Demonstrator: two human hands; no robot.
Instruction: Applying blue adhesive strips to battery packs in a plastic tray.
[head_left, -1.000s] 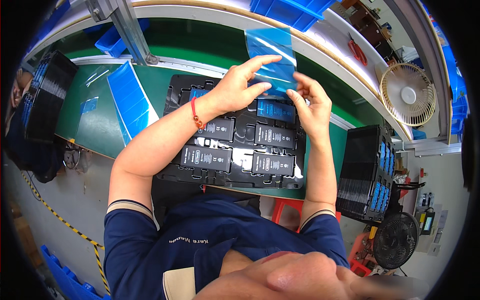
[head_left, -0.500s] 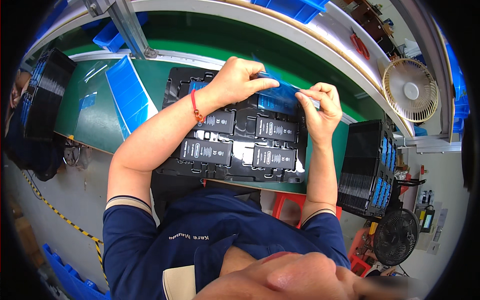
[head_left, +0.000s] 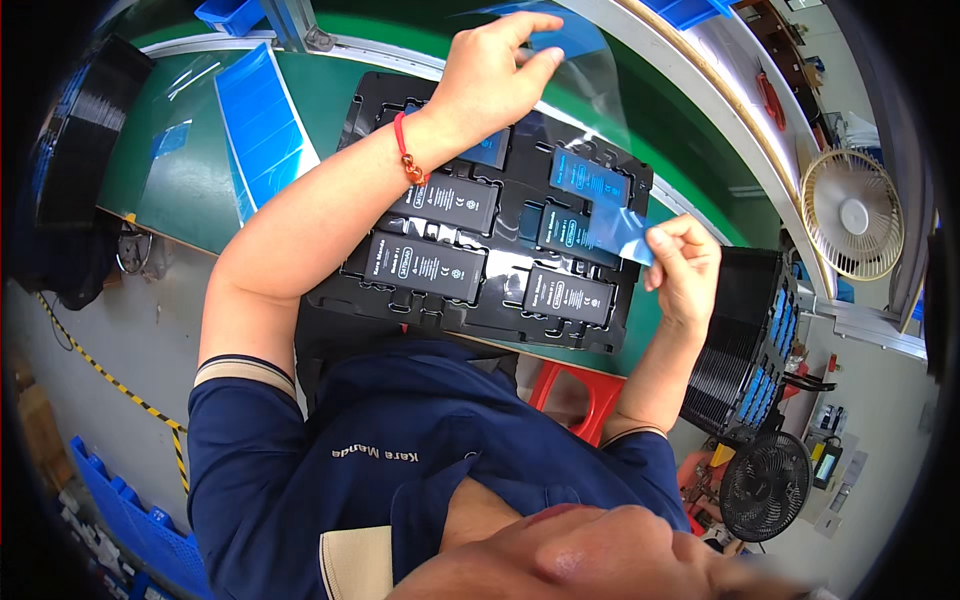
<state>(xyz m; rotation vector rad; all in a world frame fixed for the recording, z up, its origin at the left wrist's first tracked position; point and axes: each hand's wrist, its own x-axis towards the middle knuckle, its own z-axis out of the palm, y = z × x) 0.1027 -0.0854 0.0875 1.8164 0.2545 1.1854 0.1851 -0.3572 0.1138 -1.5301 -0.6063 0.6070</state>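
Note:
My right hand [head_left: 685, 265] pinches the edge of a small translucent blue film [head_left: 618, 232], which lies partly over a black flat battery pack [head_left: 565, 232] in a black moulded tray [head_left: 510, 215]. Raised above the tray's far edge, my left hand [head_left: 495, 75] has a large clear film sheet [head_left: 600, 90] with a blue part at its fingertips; thumb and forefinger look apart, and how the sheet is gripped is partly hidden. Beyond the right hand's battery, another battery [head_left: 590, 177] is covered in blue film. Several uncovered batteries, such as one near the front [head_left: 570, 295], sit in tray pockets.
Blue film sheets [head_left: 265, 125] lie on the green bench [head_left: 190, 215] left of the tray. Stacks of black trays stand at the far left [head_left: 95, 130] and right [head_left: 735, 330]. A white fan [head_left: 853, 215] and red-handled tool [head_left: 770, 100] are at the right.
My hands have moved apart: the left up and away, the right down and rightward. Between them the films have separated, and blue film now overlaps a right-hand battery. The tray appears slightly shifted in view.

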